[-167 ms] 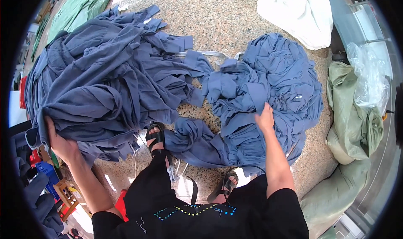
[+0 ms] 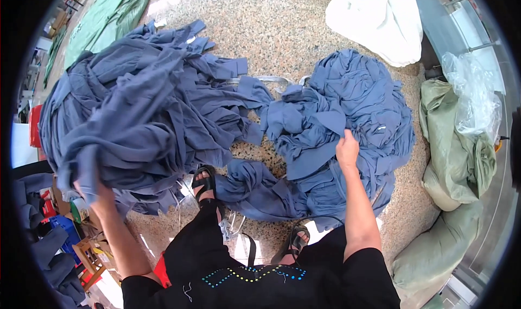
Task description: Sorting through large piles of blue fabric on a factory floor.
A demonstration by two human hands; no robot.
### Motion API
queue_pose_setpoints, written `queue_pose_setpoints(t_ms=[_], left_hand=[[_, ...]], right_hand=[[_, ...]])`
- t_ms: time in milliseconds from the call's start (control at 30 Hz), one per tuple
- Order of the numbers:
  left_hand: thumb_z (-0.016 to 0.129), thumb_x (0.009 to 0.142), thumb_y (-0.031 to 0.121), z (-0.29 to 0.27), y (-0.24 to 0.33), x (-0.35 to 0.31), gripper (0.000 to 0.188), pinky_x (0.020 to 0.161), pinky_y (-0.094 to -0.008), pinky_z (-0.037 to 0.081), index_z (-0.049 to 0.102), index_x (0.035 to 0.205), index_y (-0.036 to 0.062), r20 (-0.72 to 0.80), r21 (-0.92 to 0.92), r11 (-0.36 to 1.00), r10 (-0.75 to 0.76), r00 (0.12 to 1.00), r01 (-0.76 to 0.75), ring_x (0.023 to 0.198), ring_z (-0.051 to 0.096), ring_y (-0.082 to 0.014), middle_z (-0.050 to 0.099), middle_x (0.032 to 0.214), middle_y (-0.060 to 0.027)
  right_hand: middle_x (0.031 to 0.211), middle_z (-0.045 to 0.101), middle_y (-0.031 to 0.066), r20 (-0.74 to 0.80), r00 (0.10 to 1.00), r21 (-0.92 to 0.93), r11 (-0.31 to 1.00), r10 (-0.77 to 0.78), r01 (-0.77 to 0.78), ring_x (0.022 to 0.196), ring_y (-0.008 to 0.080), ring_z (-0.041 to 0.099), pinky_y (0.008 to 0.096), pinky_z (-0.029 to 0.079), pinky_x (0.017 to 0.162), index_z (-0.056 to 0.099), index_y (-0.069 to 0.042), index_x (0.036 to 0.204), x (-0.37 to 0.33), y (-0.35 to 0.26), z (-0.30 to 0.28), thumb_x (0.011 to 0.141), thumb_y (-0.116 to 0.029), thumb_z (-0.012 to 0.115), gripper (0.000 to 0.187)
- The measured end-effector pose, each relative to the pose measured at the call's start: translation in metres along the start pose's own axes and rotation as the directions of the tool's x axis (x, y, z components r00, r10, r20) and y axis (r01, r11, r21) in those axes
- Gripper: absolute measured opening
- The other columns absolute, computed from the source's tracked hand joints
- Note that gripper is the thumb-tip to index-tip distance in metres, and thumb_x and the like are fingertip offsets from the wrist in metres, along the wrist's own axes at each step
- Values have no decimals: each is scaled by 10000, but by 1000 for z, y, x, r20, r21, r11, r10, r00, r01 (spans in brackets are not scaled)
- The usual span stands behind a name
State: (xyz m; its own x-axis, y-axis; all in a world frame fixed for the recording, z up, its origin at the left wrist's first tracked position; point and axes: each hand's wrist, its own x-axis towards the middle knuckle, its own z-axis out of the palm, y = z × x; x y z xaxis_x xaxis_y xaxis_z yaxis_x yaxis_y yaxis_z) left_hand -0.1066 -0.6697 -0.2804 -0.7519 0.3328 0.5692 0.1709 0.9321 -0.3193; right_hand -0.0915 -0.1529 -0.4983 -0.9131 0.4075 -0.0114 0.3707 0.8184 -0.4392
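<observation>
A large heap of blue-grey cloth pieces (image 2: 190,108) lies to the left, its cut edges and flaps spread toward the middle. At that heap's near left side, my left hand (image 2: 95,196) is closed on a blue-grey cloth piece (image 2: 89,157); the drape and motion blur hide most of the fingers. On the right sits a rounder, crumpled heap of the same cloth (image 2: 363,92). There my right hand (image 2: 348,148) pinches the edge of a blue-grey cloth flap (image 2: 332,122). A twisted cloth bundle (image 2: 252,181) lies in front, between both heaps.
Both heaps rest on a speckled stone floor (image 2: 260,21). A white sack (image 2: 377,24) stands at the far right, with green sacks (image 2: 448,146) and clear plastic (image 2: 472,92) along the right side. My sandalled feet (image 2: 203,184) are close to the cloth. Green sheeting (image 2: 108,21) lies far left.
My left hand has moved slightly right, lifting the cloth piece it holds off the heap's edge. My right hand has shifted a little, and the flap at its fingers now stands up more.
</observation>
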Motion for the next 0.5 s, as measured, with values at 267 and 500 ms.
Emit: queue_pose_setpoints(t_ms=[267,500], left_hand=[[425,642,-6,-90,149,79,809,972,-316,227,-30,1311,-6,301,-940,42,569,766,338,1245,206,-278,102,1362,-209],[607,737,170,-131,171,65,563,803,-246,371,332,1203,14,266,-737,-478,445,855,478,935,430,-80,491,1049,-51]], right_hand=[[760,553,184,-215,585,416,468,-782,780,684,347,534,376,432,584,539,17,855,-53,-211,-180,620,86,464,256],[663,500,144,-306,329,557,112,-894,823,572,305,500,340,403,524,519,1,798,-103,-252,-236,640,82,476,183]])
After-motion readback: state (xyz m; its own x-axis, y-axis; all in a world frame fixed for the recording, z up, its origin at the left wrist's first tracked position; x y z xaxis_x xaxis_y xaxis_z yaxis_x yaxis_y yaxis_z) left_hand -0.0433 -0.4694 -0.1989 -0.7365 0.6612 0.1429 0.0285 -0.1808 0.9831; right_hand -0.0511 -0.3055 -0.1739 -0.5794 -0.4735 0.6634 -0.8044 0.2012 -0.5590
